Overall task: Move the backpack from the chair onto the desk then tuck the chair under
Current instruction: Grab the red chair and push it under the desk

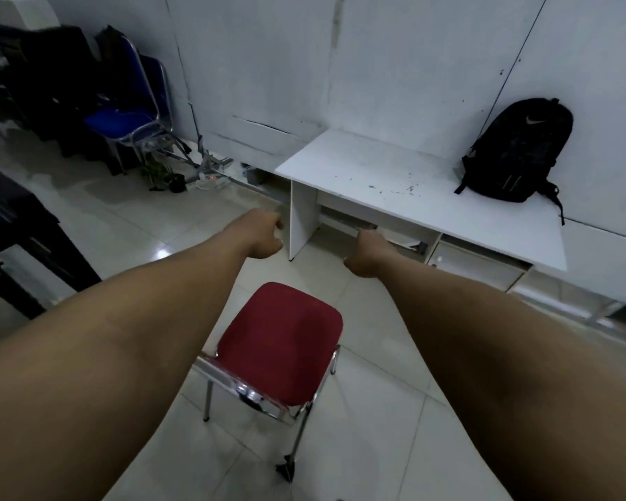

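A black backpack [517, 150] stands upright at the right end of the white desk [358, 168], leaning on the wall. The red padded chair [279, 341] with chrome legs stands on the tiled floor in front of the desk, outside the knee space, its seat bare. No backrest shows. Both my arms reach forward over the chair. My left hand [264, 231] hovers beyond the seat near the desk's left side panel, fingers curled in, with nothing in it. My right hand [367, 254] hangs just before the desk's front edge, likewise curled and holding nothing.
Blue chairs [131, 113] with dark clothes piled beside them stand at the back left. A dark table [15, 226] juts in from the left. Cables and a power strip [206, 175] lie along the wall base by a small plant [159, 171]. A drawer unit [477, 262] fills the desk's right underside.
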